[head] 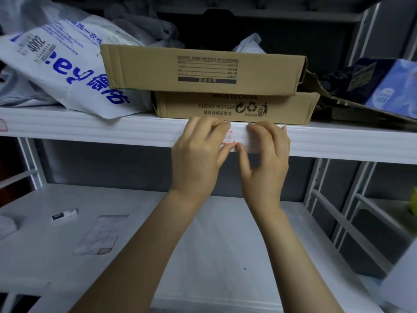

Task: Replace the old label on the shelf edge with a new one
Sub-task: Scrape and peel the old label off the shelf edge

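Note:
A small white label with a red border (228, 138) sits on the front face of the white shelf edge (112, 129). My left hand (198, 150) covers the label's left part, its fingers curled over the top of the edge and its thumb at the label's lower corner. My right hand (266, 152) rests just right of the label, fingers curled on the edge, thumb tip near the label's lower right corner. Most of the label is hidden by the left hand. I cannot tell whether either hand pinches the label.
Two flat cardboard boxes (225, 105) are stacked on the shelf right above the hands. A white printed plastic bag (63, 71) lies to the left, a blue box (388, 84) to the right. On the lower shelf (203, 256) lie a label sheet (101, 236) and a small white item (64, 215).

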